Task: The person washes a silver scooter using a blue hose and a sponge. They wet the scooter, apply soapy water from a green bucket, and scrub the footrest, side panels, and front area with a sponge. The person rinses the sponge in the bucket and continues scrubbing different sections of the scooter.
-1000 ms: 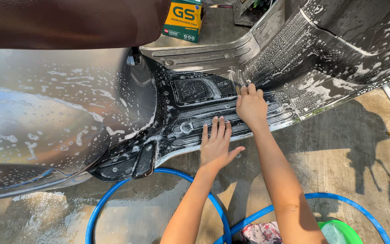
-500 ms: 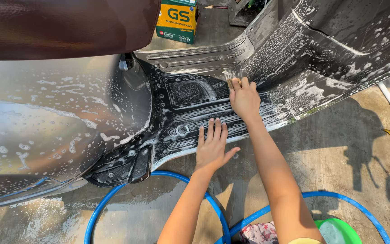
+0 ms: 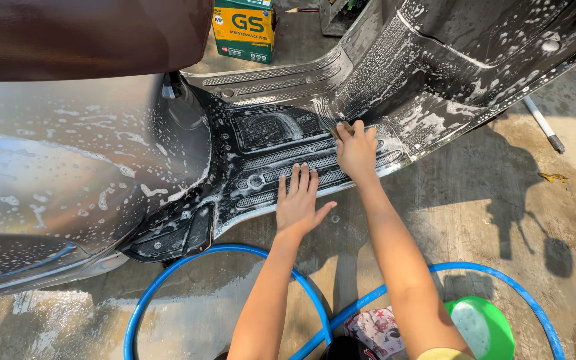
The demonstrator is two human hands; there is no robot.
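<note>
A soapy grey scooter stands in front of me, its black ribbed footboard (image 3: pixel 281 133) wet and foamy. My left hand (image 3: pixel 299 200) lies flat with fingers spread on the footboard's near edge. My right hand (image 3: pixel 357 150) presses on the footboard farther in, fingers closed over a small scrubbing piece that barely shows at the fingertips. The grey side panel (image 3: pixel 68 173) at left is flecked with suds. The brown seat (image 3: pixel 81 33) fills the upper left.
A blue hose (image 3: pixel 188 263) loops on the wet concrete below the scooter. A green basin (image 3: pixel 485 327) sits at the lower right next to a patterned cloth (image 3: pixel 375 330). A yellow-green box (image 3: pixel 245 27) stands beyond the footboard. The kickstand (image 3: pixel 541 127) reaches the ground at right.
Both hands have stayed on the footboard; the right hand has shifted only slightly along the ribs. My view has drifted a little.
</note>
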